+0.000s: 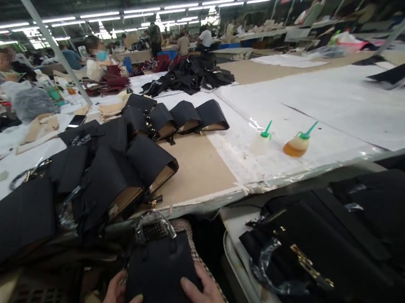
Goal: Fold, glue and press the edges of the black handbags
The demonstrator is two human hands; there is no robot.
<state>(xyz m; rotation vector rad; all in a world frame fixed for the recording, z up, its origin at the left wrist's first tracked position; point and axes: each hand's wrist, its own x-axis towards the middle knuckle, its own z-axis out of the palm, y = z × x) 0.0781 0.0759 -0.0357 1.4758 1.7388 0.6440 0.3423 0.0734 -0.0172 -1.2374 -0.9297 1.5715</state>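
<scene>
Low in the head view, a black handbag (162, 274) is between my two hands. Its handle (153, 226) is wrapped in clear plastic. My left hand (117, 300) grips the bag's left edge, thumb on the front panel and fingers curled round the side. On the right edge, my right hand (207, 294) holds it with the thumb across the front and the fingers partly hidden behind. Checked cloth (191, 242) shows beside and behind the bag. Several similar black bags (112, 183) lie close by on the table to the left.
A worktable (192, 165) stretches ahead, its edge just beyond the bag. Two squeeze bottles with green spouts, one amber (296, 145) and one pale (261, 142), stand on it. More black bags (310, 252) are piled at the right. Black pieces (195, 75) lie heaped farther back; people sit beyond.
</scene>
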